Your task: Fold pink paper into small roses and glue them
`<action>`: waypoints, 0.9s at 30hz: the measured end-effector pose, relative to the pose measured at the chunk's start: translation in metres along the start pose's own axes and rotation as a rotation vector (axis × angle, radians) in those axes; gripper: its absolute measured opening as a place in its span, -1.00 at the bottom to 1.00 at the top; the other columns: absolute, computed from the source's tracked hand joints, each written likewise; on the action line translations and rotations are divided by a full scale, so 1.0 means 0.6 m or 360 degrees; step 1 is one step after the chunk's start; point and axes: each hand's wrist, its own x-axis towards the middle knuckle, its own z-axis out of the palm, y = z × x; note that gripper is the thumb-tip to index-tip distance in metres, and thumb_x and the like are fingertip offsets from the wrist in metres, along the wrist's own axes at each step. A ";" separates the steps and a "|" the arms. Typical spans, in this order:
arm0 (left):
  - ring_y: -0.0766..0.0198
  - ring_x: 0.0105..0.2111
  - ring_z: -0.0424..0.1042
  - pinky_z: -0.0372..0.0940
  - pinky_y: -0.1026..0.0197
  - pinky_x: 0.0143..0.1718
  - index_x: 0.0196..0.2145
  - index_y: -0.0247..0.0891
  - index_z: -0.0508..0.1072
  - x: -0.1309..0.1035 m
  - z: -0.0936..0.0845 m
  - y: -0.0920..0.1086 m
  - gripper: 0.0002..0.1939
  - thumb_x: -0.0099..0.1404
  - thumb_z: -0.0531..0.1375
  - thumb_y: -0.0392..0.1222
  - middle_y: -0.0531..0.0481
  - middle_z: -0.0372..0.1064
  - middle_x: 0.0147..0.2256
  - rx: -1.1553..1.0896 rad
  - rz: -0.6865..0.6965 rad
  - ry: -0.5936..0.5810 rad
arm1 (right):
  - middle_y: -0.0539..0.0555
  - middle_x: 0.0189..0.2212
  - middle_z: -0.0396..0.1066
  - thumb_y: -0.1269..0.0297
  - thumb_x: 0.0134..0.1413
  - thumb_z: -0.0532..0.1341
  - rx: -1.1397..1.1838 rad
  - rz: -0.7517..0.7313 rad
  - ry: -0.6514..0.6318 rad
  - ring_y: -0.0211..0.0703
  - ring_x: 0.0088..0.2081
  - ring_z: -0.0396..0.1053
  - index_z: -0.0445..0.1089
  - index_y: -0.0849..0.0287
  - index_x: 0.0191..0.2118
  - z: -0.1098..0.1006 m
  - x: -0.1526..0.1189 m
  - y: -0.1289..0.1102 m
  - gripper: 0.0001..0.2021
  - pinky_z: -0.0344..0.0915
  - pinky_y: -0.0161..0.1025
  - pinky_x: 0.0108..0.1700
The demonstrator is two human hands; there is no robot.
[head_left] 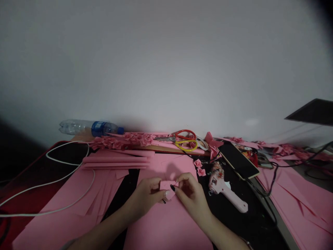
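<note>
A small folded piece of pink paper [166, 184] is held up between my two hands, above a large pink sheet [169, 225]. My left hand [147, 194] pinches its left side between thumb and fingers. On its right edge, the thumb and fingertips of my right hand [188, 192] are closed, with a dark thumbnail showing. Right of my hands lie two small pink paper roses [199, 167] and a pale pink glue gun [226, 191].
Scissors [187, 140] with red and yellow handles lie at the back among pink paper flowers [140, 139]. A plastic bottle [91, 128] rests against the wall. Pink sheets [70, 201] and a white cable [52, 211] are left; a phone [238, 159] and more sheets [304, 194] are right.
</note>
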 end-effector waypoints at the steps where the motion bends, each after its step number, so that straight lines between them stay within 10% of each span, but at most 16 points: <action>1: 0.25 -0.44 0.42 0.30 0.27 -0.39 -0.38 -0.38 0.46 0.000 0.000 0.001 -0.85 0.08 0.19 -0.25 -0.03 0.46 -0.48 0.0012 -0.0001 0.0012 | -0.01 -0.46 0.27 0.39 0.05 0.16 -0.0053 -0.0072 0.0003 -0.23 -0.43 0.26 0.25 0.14 -0.36 -0.001 0.001 -0.002 -0.95 0.20 -0.31 -0.39; 7: 0.27 -0.48 0.39 0.27 0.29 -0.42 -0.48 -0.36 0.43 -0.001 0.000 -0.005 -0.92 0.08 0.18 -0.28 0.00 0.43 -0.53 0.0141 0.0076 0.0019 | 0.09 -0.21 0.32 0.47 0.02 0.19 -0.0187 -0.0195 -0.0009 -0.13 -0.15 0.31 0.35 0.13 -0.32 -0.003 0.004 -0.008 -0.90 0.23 -0.23 -0.14; 27: 0.30 -0.51 0.39 0.27 0.32 -0.46 -0.52 -0.38 0.46 0.000 0.007 -0.008 -0.83 0.12 0.15 -0.23 0.01 0.41 -0.56 0.0189 -0.0017 -0.0139 | 0.07 -0.29 0.36 0.58 -0.08 0.23 0.0282 -0.0022 -0.0071 -0.20 -0.25 0.37 0.40 0.18 -0.52 0.005 0.006 -0.010 -0.84 0.28 -0.30 -0.25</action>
